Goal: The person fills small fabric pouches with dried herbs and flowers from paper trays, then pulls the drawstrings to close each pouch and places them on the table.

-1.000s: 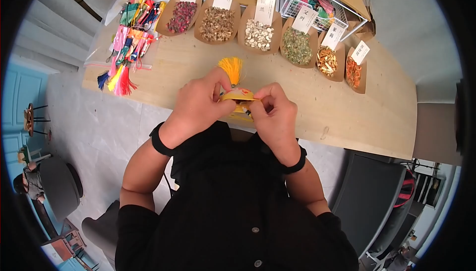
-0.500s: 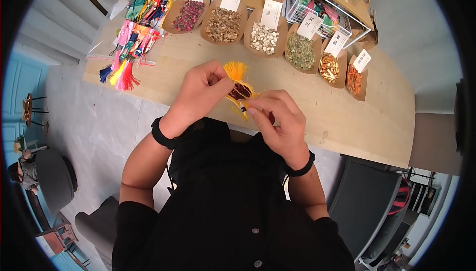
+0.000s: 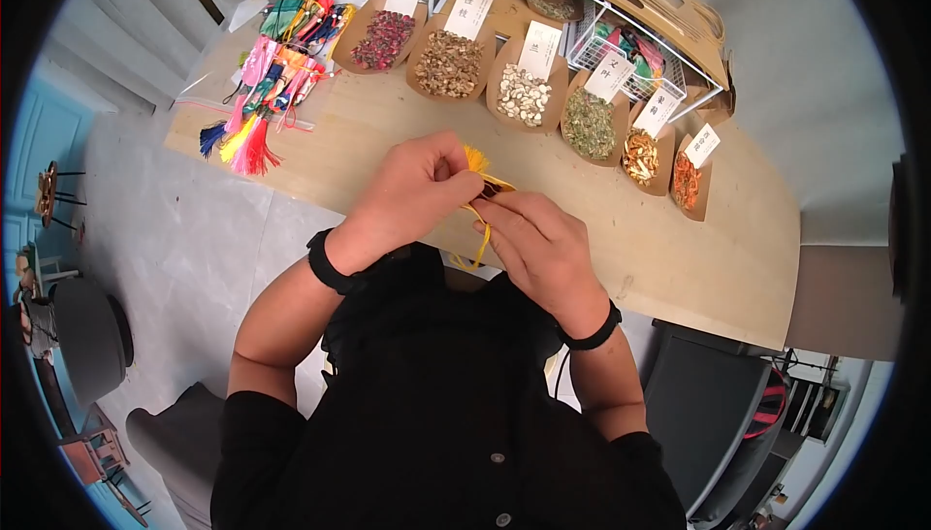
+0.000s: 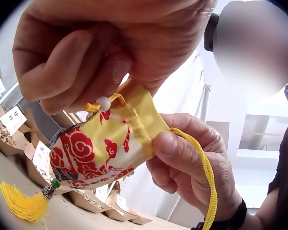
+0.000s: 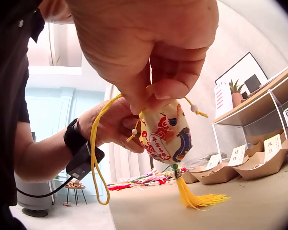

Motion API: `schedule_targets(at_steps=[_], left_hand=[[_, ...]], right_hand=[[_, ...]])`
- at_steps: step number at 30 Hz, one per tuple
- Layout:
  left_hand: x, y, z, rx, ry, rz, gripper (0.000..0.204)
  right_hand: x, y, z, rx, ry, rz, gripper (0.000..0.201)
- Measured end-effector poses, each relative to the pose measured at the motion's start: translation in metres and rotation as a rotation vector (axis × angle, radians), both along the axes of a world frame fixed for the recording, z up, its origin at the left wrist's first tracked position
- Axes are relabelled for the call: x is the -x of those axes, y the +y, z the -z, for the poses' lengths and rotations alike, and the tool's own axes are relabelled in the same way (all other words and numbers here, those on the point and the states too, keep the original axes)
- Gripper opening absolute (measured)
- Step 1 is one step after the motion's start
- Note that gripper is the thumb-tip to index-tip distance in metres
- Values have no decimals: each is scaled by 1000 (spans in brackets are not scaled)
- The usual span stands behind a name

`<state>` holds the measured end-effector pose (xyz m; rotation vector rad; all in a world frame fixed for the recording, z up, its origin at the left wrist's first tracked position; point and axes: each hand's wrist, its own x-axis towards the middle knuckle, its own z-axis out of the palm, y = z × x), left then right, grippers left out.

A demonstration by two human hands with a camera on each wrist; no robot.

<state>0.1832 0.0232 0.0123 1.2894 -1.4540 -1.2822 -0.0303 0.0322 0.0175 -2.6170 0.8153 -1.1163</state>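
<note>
A small yellow pouch with red and blue patterns (image 4: 93, 153) hangs between both hands, its yellow tassel (image 4: 21, 203) at the lower end. My left hand (image 3: 412, 191) pinches one side of the pouch's top edge. On the other side, my right hand (image 3: 548, 249) grips the top between thumb and fingers, as the left wrist view shows. A yellow cord (image 5: 95, 148) loops down from the top in the right wrist view. White beads (image 5: 194, 109) sit on the cord ends at either side. The inside of the pouch is mostly hidden by the fingers.
Paper trays of dried herbs with labels, one holding white pieces (image 3: 524, 98), line the back of the wooden table (image 3: 698, 268). Colourful tassels (image 3: 257, 147) lie at the left. Behind the trays stands a white wire basket (image 3: 630, 60); a grey chair (image 3: 703, 404) is at the right.
My right hand has shifted from the black-tipped cord end to the pouch's top edge. The opening, which showed dark red contents, is now mostly covered, and a cord loop hangs below the hands.
</note>
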Motion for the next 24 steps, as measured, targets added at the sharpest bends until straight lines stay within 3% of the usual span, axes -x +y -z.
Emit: schedule_targets(at_steps=[5, 8, 11, 14, 17, 24], left_hand=[[-12, -1, 1, -126, 55, 106, 16], [-24, 1, 12, 391, -218, 70, 52], [-19, 9, 32, 243, -18, 172, 82], [0, 12, 42, 239, 196, 101, 83], [8, 16, 32, 83, 366, 114, 81], [3, 12, 53, -46, 419, 131, 54]], right_hand=[[-5, 0, -1, -48, -25, 78, 30], [-5, 0, -6, -87, -95, 134, 29], [-6, -1, -6, -96, -117, 162, 29], [-16, -1, -7, -83, -118, 146, 29], [-22, -1, -8, -51, -117, 158, 30], [-25, -2, -4, -119, -178, 95, 33]])
